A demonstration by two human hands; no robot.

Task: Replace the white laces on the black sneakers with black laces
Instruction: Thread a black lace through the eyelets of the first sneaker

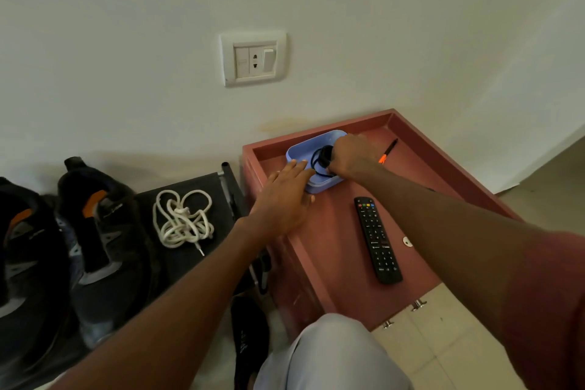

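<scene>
Two black sneakers with orange tongue tabs, one (104, 244) beside the other (25, 266), stand unlaced on a dark shoe rack at the left. A tangle of white laces (182, 220) lies on the rack to their right. On the red cabinet sits a small blue tray (299, 152) holding coiled black laces (320, 159). My right hand (351, 157) reaches into the tray and grips the black laces. With its fingers straight, my left hand (285, 196) rests flat on the tray's near left edge.
A black remote control (376, 239) and an orange-and-black pen (387, 151) lie on the red cabinet (332, 231), which has a raised rim. A wall socket (254, 59) is above. My knee (332, 355) is at the bottom, a dark slipper (248, 336) beside it.
</scene>
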